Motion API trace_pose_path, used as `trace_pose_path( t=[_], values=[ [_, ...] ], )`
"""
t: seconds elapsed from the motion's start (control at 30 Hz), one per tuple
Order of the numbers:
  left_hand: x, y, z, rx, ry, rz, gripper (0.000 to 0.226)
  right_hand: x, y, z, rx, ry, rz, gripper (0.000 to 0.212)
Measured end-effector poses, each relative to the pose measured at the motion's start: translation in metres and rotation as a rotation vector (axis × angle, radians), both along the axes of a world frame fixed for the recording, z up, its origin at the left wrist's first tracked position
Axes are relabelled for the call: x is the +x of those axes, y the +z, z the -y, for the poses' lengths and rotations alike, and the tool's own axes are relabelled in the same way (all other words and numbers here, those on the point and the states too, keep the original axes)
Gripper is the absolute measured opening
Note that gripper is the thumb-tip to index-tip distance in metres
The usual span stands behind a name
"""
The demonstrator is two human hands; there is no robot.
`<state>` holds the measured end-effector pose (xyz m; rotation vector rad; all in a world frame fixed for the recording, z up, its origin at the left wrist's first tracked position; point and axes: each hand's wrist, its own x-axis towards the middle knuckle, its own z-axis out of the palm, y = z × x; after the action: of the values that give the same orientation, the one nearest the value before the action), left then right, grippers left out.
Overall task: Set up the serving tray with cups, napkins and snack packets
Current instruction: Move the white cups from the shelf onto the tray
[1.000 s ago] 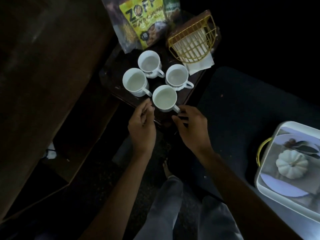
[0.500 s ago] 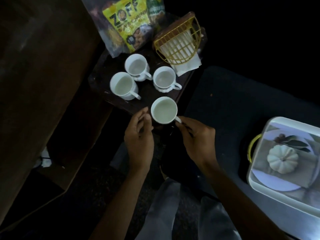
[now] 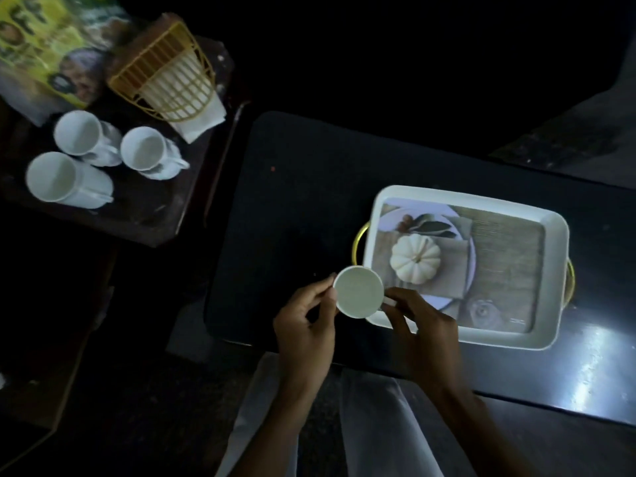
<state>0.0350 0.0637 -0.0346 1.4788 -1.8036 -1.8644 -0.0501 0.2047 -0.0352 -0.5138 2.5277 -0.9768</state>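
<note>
Vs 0.5 s ago: the cup (image 3: 358,296) has left the side table (image 3: 113,215) and now sits over the near-left corner of the tray (image 3: 550,284), held up between both hands; can't tell if its base touches the rim. Before, it was at the side table's near edge w/ the other 3 cups. View has swung right too, so the tray is now mid-frame rather than at the right edge.

Left hand (image 3: 306,333): thumb and forefinger tips pressed to the cup's left wall, other fingers curled in loosely. Right hand (image 3: 421,333): thumb and forefinger pinch the cup's handle on the tray side; remaining fingers tucked under, hidden.

Tray: white, rectangular, gold handles at both short ends, printed inside w/ a white pumpkin picture; nothing else inside it. It lies on a dark table (image 3: 292,208).

Far left of the tray, on the side table: 3 white cups (image 3: 65,177) in a cluster, blurred. Behind them, a yellow wire holder (image 3: 161,80) w/ white napkins (image 3: 203,122) poking out below it, and left of that a yellow snack packet (image 3: 44,53), partly cut by the frame edge.

Between cup and tray floor: only the tray's raised rim. Person's pale trousers (image 3: 378,425) show below the hands. Scene is v. dim; rest is too dark to tell.
</note>
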Motion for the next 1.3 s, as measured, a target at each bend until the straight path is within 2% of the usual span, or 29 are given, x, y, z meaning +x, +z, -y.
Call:
trace_pose_path(
  t=[0.1, 0.27, 0.5, 0.83, 0.93, 1.03, 1.13, 1.3],
  values=[
    [-0.017, -0.009, -0.034, -0.008, -0.038, 0.015, 0.02, -0.013, -0.011, -0.033, 0.051, -0.05, 0.005, 0.021],
    [-0.033, -0.028, -0.061, -0.059, -0.096, 0.071, 0.019, -0.025, -0.032, -0.061, 0.001, -0.041, 0.004, 0.019],
    [-0.042, -0.04, -0.066, -0.062, -0.093, 0.137, 0.019, -0.034, -0.051, -0.07, -0.054, -0.015, 0.036, 0.017],
    [-0.042, -0.042, -0.061, -0.092, -0.166, 0.14, 0.02, -0.041, -0.047, -0.069, -0.01, 0.028, 0.11, 0.018],
    [-0.038, -0.036, -0.051, -0.061, -0.108, 0.119, 0.019, -0.043, -0.034, -0.066, 0.06, 0.044, 0.096, 0.03],
    [-0.028, -0.021, -0.027, -0.009, 0.03, 0.067, 0.018, -0.042, -0.013, -0.053, 0.044, 0.019, 0.014, 0.036],
    [-0.01, 0.002, 0.011, -0.047, 0.125, 0.024, 0.017, -0.037, 0.009, -0.023, -0.039, -0.018, -0.009, 0.031],
    [0.03, 0.032, 0.093, -0.165, 0.253, -0.008, 0.017, -0.017, 0.029, 0.054, -0.181, 0.006, 0.097, 0.024]
  ],
)
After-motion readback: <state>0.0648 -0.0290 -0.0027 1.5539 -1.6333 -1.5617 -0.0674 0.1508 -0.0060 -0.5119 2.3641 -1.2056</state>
